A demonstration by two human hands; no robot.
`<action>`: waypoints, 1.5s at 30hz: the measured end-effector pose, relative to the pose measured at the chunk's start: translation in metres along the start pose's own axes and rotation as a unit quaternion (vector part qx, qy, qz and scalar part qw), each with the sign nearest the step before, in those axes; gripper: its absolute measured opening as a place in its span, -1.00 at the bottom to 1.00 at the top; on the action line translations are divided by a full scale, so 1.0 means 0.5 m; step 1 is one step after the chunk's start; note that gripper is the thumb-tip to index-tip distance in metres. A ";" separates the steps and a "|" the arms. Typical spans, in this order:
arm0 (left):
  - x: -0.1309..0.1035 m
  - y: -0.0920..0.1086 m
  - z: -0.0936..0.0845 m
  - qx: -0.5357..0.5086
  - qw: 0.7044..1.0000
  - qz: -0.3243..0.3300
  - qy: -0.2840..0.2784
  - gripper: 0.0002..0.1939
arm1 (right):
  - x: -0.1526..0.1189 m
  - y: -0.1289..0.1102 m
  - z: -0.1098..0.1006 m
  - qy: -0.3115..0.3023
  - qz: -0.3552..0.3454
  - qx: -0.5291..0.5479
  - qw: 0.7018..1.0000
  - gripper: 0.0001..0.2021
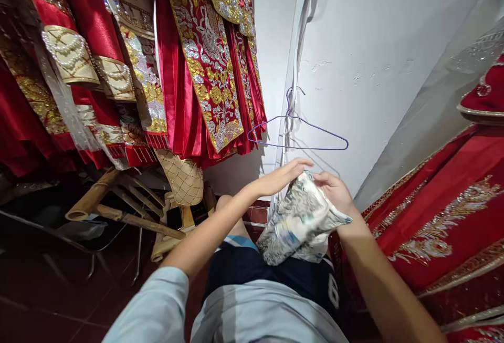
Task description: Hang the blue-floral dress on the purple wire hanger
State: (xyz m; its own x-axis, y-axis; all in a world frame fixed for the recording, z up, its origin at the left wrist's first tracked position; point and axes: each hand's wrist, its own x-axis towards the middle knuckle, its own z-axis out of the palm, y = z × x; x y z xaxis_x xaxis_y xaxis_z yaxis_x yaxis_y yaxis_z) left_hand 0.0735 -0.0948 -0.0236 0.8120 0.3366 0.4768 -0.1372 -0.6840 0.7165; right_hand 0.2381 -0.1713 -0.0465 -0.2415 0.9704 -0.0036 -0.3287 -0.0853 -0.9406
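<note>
A folded cloth garment (297,222), white with a grey-green and blue print, hangs from my hands above my lap; its exact kind is hidden by the folds. My left hand (285,176) is at its upper edge, fingers extended together across the top, the thumb out of sight. On the other side, my right hand (334,189) grips the upper right of the cloth, some of its fingers behind the fabric. A corner of the cloth droops over the right wrist. Just above the hands, a thin purple wire hanger (317,126) hangs bare against the wall.
Red embroidered costumes (212,70) hang at left, with more red garments (452,217) at right. Below the left rack are a bamboo chair (129,217), a dark phone-like object (174,218) and a black folding seat (59,238). A white wall (354,43) stands ahead.
</note>
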 end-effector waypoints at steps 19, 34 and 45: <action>-0.125 -0.152 -0.283 0.469 0.831 -0.297 -0.027 -0.65 | 0.278 -0.073 -0.161 0.262 -0.213 -0.505 0.794 -0.60; -0.078 -0.174 -0.257 0.407 0.853 -0.268 0.186 -0.49 | 0.115 -0.123 -0.193 0.117 -0.202 -0.554 0.799 -0.56; -0.137 -0.118 -0.248 0.386 0.850 -0.330 0.138 -0.58 | 0.113 -0.105 -0.202 0.129 -0.240 -0.584 0.765 -0.66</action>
State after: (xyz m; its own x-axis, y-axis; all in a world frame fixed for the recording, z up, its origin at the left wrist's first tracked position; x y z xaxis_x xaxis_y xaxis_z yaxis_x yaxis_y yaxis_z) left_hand -0.0445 0.0029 -0.0356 0.3893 0.8781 0.2781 0.7970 -0.4725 0.3763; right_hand 0.3337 -0.0892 -0.0317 -0.1105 0.8519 0.5118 0.7532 0.4078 -0.5161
